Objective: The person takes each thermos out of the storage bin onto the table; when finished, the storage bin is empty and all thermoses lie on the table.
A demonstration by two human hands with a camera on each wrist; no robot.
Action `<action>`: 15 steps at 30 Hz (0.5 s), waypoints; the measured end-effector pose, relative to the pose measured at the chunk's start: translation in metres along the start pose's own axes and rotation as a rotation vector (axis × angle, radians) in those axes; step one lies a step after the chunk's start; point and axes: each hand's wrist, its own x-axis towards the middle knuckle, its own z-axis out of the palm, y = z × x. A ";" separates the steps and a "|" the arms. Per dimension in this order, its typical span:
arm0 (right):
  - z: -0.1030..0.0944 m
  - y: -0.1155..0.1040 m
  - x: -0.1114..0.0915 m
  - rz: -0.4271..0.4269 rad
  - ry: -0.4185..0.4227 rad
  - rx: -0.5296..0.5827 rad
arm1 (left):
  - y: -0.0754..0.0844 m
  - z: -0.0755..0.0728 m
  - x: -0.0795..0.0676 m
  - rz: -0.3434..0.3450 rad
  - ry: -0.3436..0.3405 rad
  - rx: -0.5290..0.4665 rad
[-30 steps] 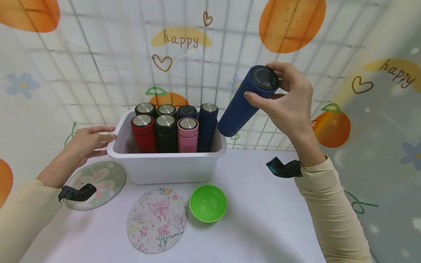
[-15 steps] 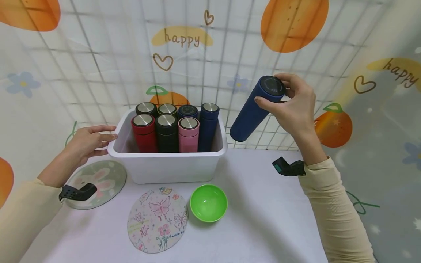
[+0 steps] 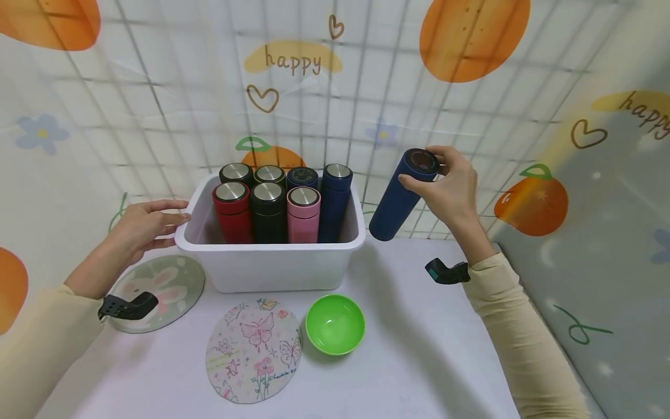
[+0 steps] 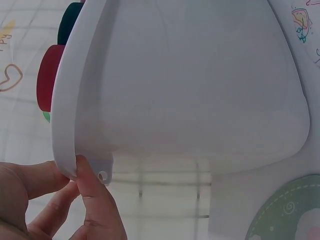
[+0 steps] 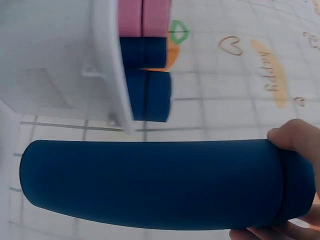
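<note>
My right hand point(image 3: 452, 189) grips a dark blue thermos bottle point(image 3: 395, 201) near its black lid, thumb on one side and fingers on the other. The bottle hangs tilted in the air, right of the white plastic bin point(image 3: 277, 265), its base toward the lower left. In the right wrist view the blue thermos bottle point(image 5: 150, 182) lies across the picture. My left hand point(image 3: 146, 227) is at the bin's left end; in the left wrist view its thumb and a finger pinch the rim point(image 4: 65, 135). Inside the bin stand a red bottle point(image 3: 232, 218), a pink bottle point(image 3: 303, 218) and several dark ones.
In front of the bin a round butterfly mat point(image 3: 253, 349) lies beside a green bowl point(image 3: 335, 326). A round rabbit mat point(image 3: 178, 291) lies under the left forearm. A patterned curtain over a wire grid point(image 3: 293, 116) stands behind the white table point(image 3: 408, 349).
The blue bottle in my right hand has moved down and to the right, away from the bin. My left hand has stayed at the rim, and the head view has shifted slightly.
</note>
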 end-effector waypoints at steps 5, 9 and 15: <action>0.013 0.013 -0.002 0.027 -0.014 -0.012 | 0.002 0.003 -0.002 0.023 0.005 0.030; 0.023 0.019 -0.004 0.035 -0.043 -0.029 | 0.004 0.005 -0.003 0.067 0.011 0.075; 0.034 0.023 -0.003 0.043 -0.068 -0.047 | 0.005 0.006 -0.005 0.121 0.024 0.116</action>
